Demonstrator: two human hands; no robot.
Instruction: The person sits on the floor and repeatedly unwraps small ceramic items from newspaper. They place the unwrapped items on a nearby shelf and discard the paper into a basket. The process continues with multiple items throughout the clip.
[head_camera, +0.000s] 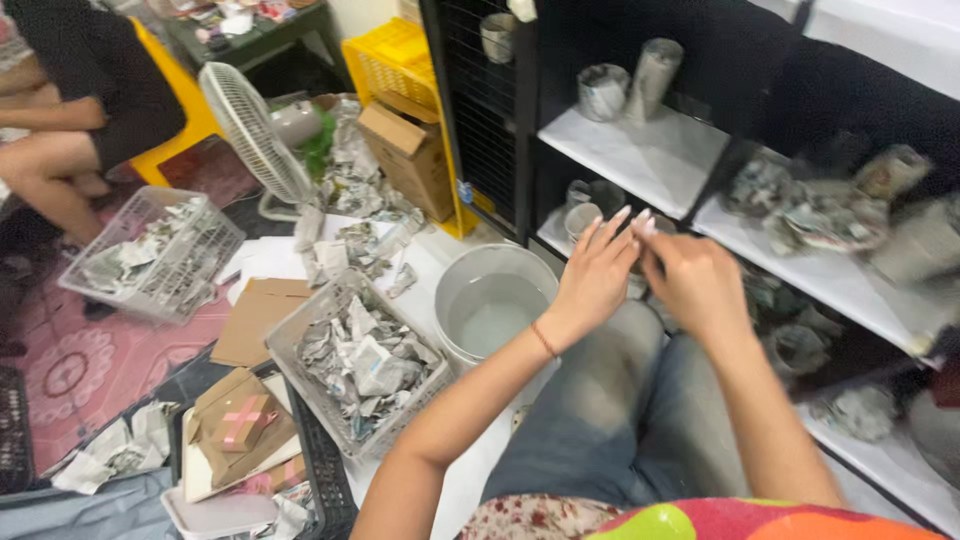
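Bright cloth (700, 520) in red, green and floral print fills the bottom edge, and above it a knee in grey jeans (620, 400) points toward the shelves. Both forearms reach forward and converge over that knee. The left hand (597, 275) is raised with its palm turned inward and its fingers stretched up and slightly spread; a thin orange band (543, 339) circles the wrist. The right hand (690, 280) sits just beside it, fingers curled in toward the left fingertips, so the two hands meet at their tips. Whether anything is pinched between them cannot be told, since the spot is blurred. Just below and left of the hands stands a grey bucket (495, 300) holding pale liquid. Left of the bucket, a wire basket (355, 365) is heaped with crumpled newspaper scraps. A second basket (155, 255) of scraps rests farther left on the pink floor, near a white fan (255, 130). Behind the hands, white shelves (640, 150) carry paper-covered cups (603, 92). A seated person (70, 90) occupies the top left corner.
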